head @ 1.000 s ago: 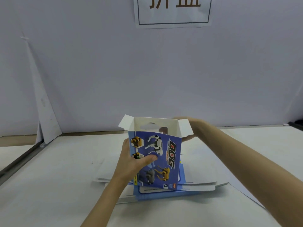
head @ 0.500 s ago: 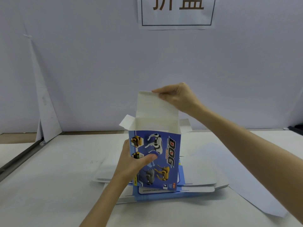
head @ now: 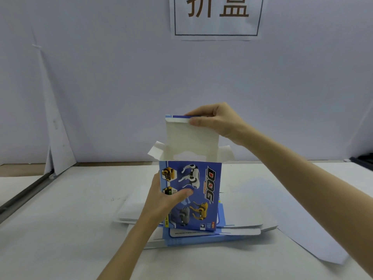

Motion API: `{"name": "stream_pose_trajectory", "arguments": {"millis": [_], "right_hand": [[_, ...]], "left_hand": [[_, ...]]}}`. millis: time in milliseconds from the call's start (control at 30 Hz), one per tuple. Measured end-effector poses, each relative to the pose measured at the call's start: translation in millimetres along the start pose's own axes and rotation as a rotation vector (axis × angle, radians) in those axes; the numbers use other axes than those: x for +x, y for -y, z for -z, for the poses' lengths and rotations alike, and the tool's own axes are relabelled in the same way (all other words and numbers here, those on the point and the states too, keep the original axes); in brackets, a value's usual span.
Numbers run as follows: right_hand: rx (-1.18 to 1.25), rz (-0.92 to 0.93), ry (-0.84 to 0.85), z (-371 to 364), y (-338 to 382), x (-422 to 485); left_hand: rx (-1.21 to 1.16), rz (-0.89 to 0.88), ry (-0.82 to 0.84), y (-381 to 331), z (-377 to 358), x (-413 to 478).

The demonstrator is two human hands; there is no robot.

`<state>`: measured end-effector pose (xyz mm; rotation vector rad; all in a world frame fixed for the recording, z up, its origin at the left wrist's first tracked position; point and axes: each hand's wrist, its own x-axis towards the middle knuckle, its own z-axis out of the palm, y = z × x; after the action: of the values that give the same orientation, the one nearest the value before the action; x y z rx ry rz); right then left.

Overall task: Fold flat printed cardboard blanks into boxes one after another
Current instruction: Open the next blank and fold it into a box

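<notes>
A blue printed box [head: 198, 190] with robot dogs and the word DOG stands upright on the table, its top open. My left hand [head: 165, 197] grips its left side, thumb across the front panel. The white top lid flap [head: 191, 138] stands straight up from the back wall. My right hand [head: 214, 120] pinches the lid's upper edge, where the narrow tuck strip is bent toward me and shows a blue stripe. Two small side flaps [head: 156, 151] stick out at the opening's corners. Under the box lies a stack of flat blanks [head: 242, 221].
The white table [head: 60, 229] ends at a pale wall close behind the box. A paper sign with two characters [head: 217, 16] hangs on the wall. A metal rail [head: 24, 194] runs along the left. A loose white sheet [head: 314, 235] lies at the right.
My right hand came from behind the box, lifted the lid flap upright, and has now bent its top tuck strip forward. My left hand and the box stayed put.
</notes>
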<state>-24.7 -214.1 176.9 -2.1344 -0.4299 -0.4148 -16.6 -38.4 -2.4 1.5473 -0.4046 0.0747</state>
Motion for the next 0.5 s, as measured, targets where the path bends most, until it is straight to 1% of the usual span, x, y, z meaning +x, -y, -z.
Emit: {"name": "stream_pose_trajectory", "arguments": {"millis": [100,167,200,267,300,333,367,433,467,500], "right_hand": [[-0.098,0.042,-0.071,2,-3,-8],[-0.086,0.069,-0.129,5,-8,-17],[-0.027,0.075,-0.219,8,-10,-25],[0.149,0.073,-0.473,9,-15,-47],[0.21,0.053,-0.546,6,-18,-59],[0.22,0.022,-0.554,0,-21,-71],[0.2,-0.007,-0.492,-8,-22,-82],[0.199,-0.027,-0.243,-27,-20,-96],[0.263,-0.008,-0.148,-35,-16,-98],[0.35,0.03,-0.121,-39,-13,-99]], "left_hand": [[0.014,-0.007,0.047,7,2,-3],[0.011,-0.017,0.053,10,2,-5],[-0.005,-0.018,0.033,9,3,-5],[-0.059,-0.04,-0.049,0,4,-2],[-0.107,-0.065,-0.102,-9,3,-1],[-0.144,-0.097,-0.15,-20,2,0],[-0.158,-0.13,-0.183,-33,1,1],[-0.139,-0.177,-0.19,-58,-4,-3],[-0.134,-0.19,-0.177,-69,-6,-5],[-0.151,-0.198,-0.159,-80,-7,-9]]}}
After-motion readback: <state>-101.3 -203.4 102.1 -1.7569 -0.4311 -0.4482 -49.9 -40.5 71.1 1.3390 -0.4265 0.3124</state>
